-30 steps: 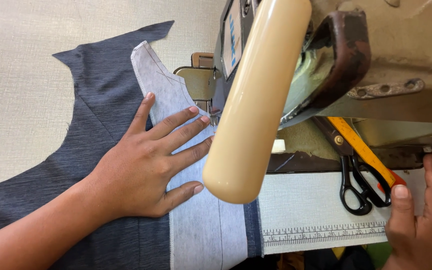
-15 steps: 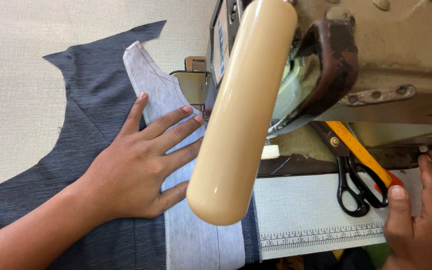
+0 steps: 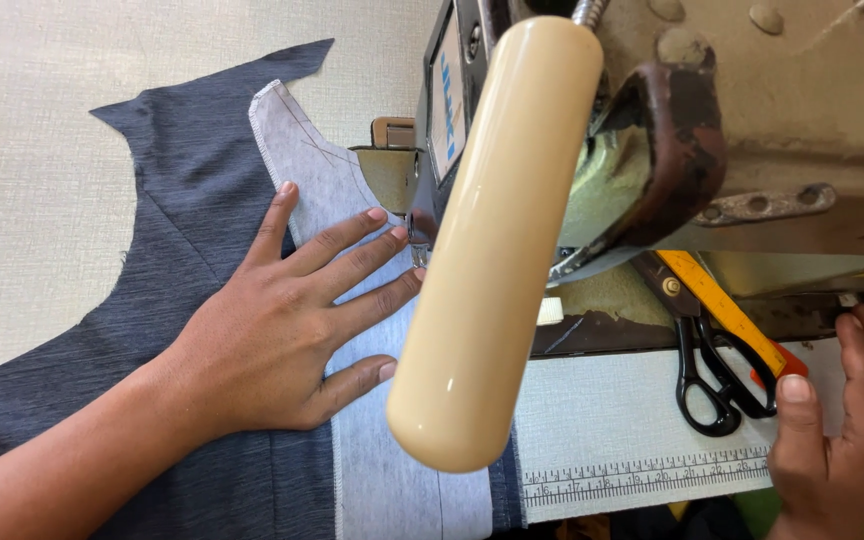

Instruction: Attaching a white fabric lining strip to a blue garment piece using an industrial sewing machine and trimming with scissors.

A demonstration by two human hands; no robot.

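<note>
Item, as I log it from my station: dark fabric, a blue-grey woven piece with a fine streaked grain, cut with a curved edge and a pointed corner, lying flat on the pale textured table. On top of it I note a light grey strip, smooth, with a stitched edge, running from the far corner down toward the near edge. Left hand: flat, palm down, fingers spread apart and clamped on nothing, pressing both layers; the strip lies directly under the fingers, whose tips end just beside the needle area of the sewing machine. The machine is beige metal, worn and chipped, with a dark rusty brown guard. A glossy cream handle, rounded and cylindrical, hangs close to the camera and hides part of the strip. Right hand: at the near right edge, fingers loosely curled, thumb resting on the white ruled plate, just beside black scissors and a yellow ruler; I cannot tell whether it grips anything.
</note>
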